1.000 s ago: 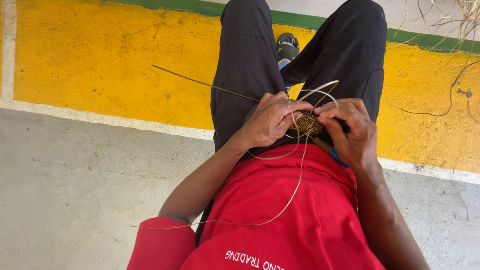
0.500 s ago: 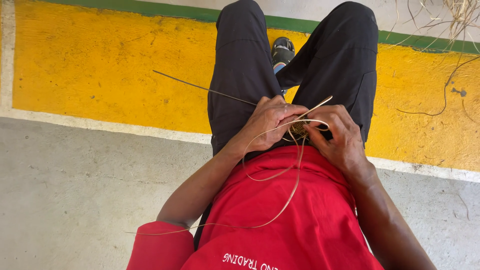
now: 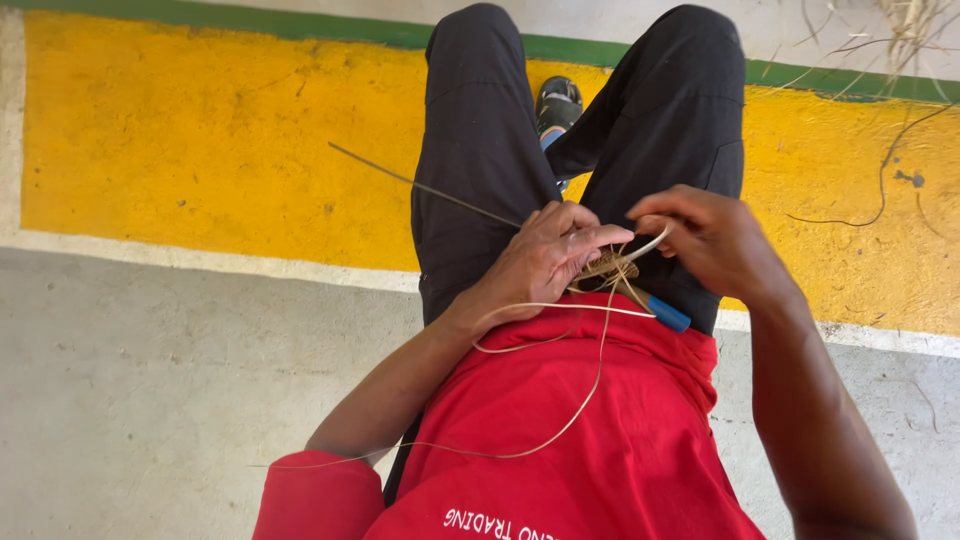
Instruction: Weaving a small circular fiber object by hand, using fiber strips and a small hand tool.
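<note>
My left hand (image 3: 548,258) grips a small brown woven coil (image 3: 607,266) over my lap, above my black trousers. My right hand (image 3: 712,240) pinches a pale fibre strand (image 3: 650,243) just right of the coil and holds it taut. The strand's long tail (image 3: 560,432) loops down across my red shirt. A blue-handled tool (image 3: 665,313) pokes out below the coil. A thin dark stalk (image 3: 420,186) sticks out leftward from under my left hand.
A concrete floor (image 3: 150,400) lies below a yellow painted band (image 3: 200,130) with a green stripe (image 3: 300,22) above it. My black shoe (image 3: 558,100) shows between my knees. Dry straw (image 3: 905,25) lies at the top right, with a loose dark strand (image 3: 880,170) on the yellow paint.
My right hand has lifted off the coil and pulled up and to the right, drawing the pale strand out. The blue-handled tool is now uncovered. My left hand stays on the coil.
</note>
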